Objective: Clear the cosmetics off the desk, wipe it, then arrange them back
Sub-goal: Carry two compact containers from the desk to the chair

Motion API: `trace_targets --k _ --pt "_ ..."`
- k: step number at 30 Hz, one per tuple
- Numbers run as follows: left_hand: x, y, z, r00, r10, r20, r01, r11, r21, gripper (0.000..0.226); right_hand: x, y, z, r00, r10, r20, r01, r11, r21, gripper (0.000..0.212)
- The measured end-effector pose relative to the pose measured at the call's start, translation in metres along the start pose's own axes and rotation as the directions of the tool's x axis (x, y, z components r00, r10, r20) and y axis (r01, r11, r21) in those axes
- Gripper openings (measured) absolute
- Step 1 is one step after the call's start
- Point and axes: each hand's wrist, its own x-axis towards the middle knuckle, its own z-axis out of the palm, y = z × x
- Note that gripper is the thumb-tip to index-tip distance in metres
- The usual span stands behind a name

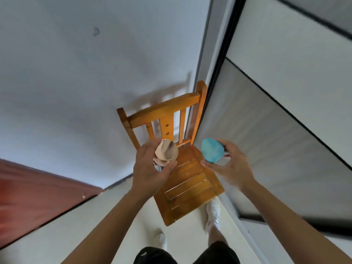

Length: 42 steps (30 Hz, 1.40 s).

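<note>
My left hand [150,168] grips a cosmetics jar with a shiny rose-gold lid [166,152], held above the back of a wooden chair's seat. A bit of white and blue shows under the lid. My right hand [231,162] holds a round turquoise cosmetic container [211,149] by its edge, just right of the chair's seat. Both items hang in the air above the chair [187,184]. The desk is out of view.
The orange slatted chair stands in a corner between a white wall [76,82] and a grey panelled door or wardrobe [285,111]. A red-brown wooden surface [28,193] lies at the left. My feet in white shoes [213,214] stand on the pale floor by the chair.
</note>
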Motion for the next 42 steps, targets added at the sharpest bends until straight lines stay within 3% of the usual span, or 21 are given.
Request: trace_targets --k 6,11,18,26,31,35,38,42 --pt "0.036 -0.051 0.124 0.965 -0.259 -0.04 0.26 0.965 0.021 0.082 0.101 0.113 0.045 0.985 0.129 0.116 -0.135 0.99 0.045 0.079" --pt "0.041 -0.106 0.221 0.894 -0.447 0.002 0.447 0.894 0.044 0.079 0.151 0.2 0.098 0.963 0.182 0.198 -0.169 0.982 -0.082 0.077" --pt "0.054 -0.174 0.312 0.829 -0.558 0.037 0.552 0.827 0.104 0.07 0.184 0.285 0.159 0.919 0.205 0.338 -0.161 0.975 -0.154 0.076" --pt "0.058 -0.244 0.373 0.783 -0.621 0.018 0.616 0.779 0.117 0.073 0.196 0.324 0.216 0.886 0.203 0.418 -0.127 0.971 -0.203 0.078" --pt "0.058 -0.271 0.394 0.804 -0.591 -0.062 0.594 0.794 0.132 0.071 0.211 0.333 0.244 0.894 0.17 0.415 -0.094 0.976 -0.196 0.08" --pt "0.057 -0.285 0.404 0.804 -0.593 -0.043 0.592 0.793 0.14 0.074 0.212 0.34 0.26 0.895 0.156 0.417 -0.083 0.979 -0.188 0.081" --pt "0.054 -0.278 0.4 0.808 -0.589 -0.02 0.58 0.788 0.205 0.079 0.206 0.339 0.253 0.885 0.148 0.442 -0.062 0.977 -0.204 0.088" --pt "0.033 -0.232 0.377 0.878 -0.479 -0.007 0.471 0.862 0.187 0.073 0.19 0.325 0.216 0.91 0.088 0.406 0.026 0.964 -0.266 0.082"
